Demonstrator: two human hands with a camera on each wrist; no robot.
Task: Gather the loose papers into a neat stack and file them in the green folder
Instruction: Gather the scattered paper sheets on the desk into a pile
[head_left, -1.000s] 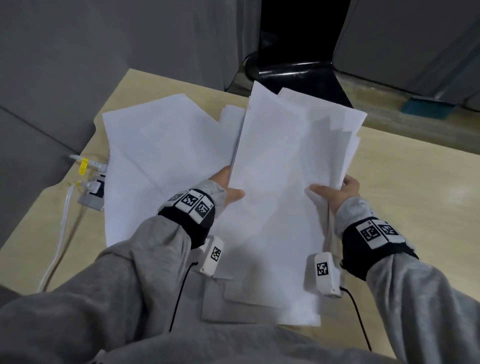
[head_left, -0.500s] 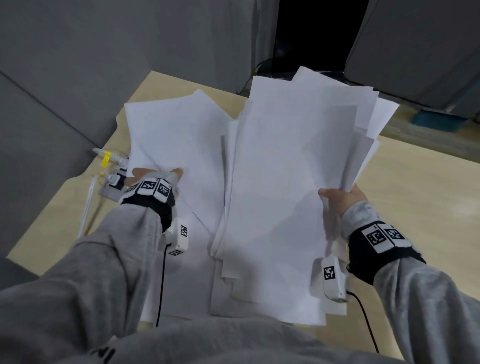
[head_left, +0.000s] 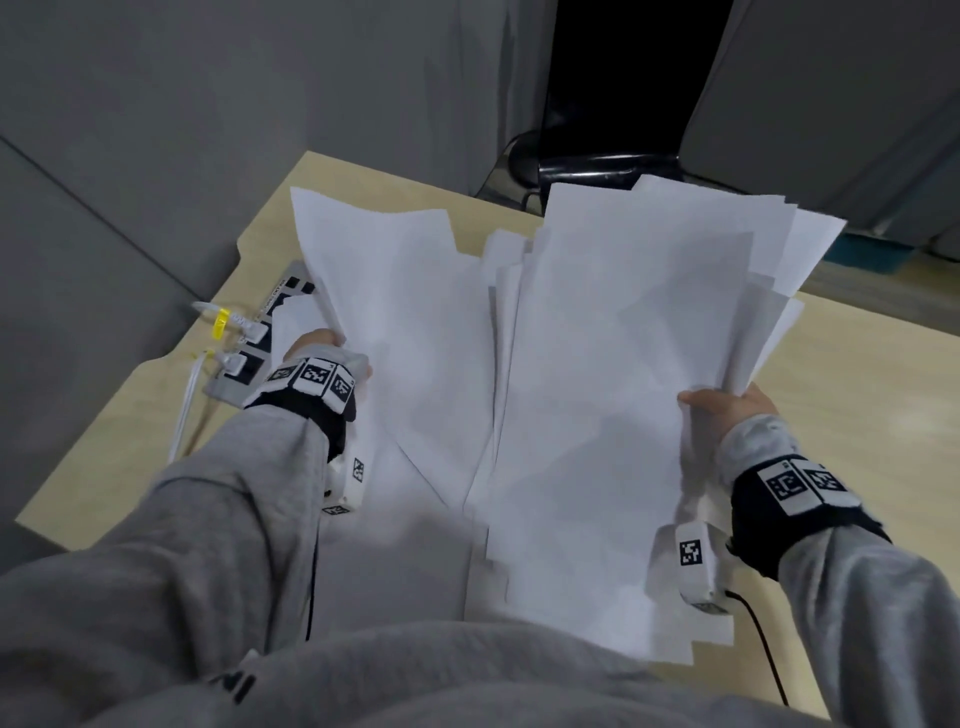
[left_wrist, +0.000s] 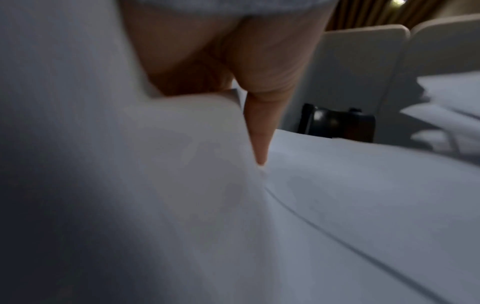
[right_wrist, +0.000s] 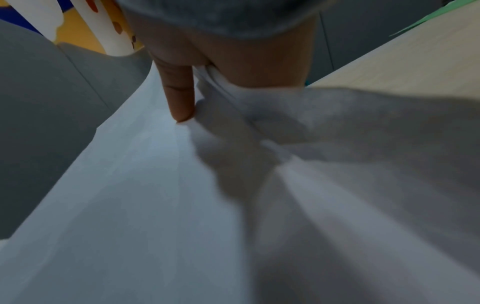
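My right hand (head_left: 722, 402) grips the right edge of an uneven bundle of white papers (head_left: 623, 374), held tilted above the table with its corners fanned out. In the right wrist view the thumb (right_wrist: 182, 98) presses on the bundle (right_wrist: 155, 205). My left hand (head_left: 327, 348) holds the left edge of loose white sheets (head_left: 405, 322) lying on the table's left part. In the left wrist view one finger (left_wrist: 259, 133) presses down on the sheets while a lifted sheet (left_wrist: 155, 164) hides the other fingers. A green edge (right_wrist: 441, 18), perhaps the folder, shows at the table's far end.
The light wooden table (head_left: 857, 415) has bare surface on the right. A grey power strip (head_left: 249, 343) with white plugs and cables lies at the left edge beside my left hand. A black chair base (head_left: 587, 166) stands behind the table, with grey partitions around.
My left hand let go of the bundle, moved left and took hold of the loose sheets there. My right hand kept the bundle alone and raised it slightly.
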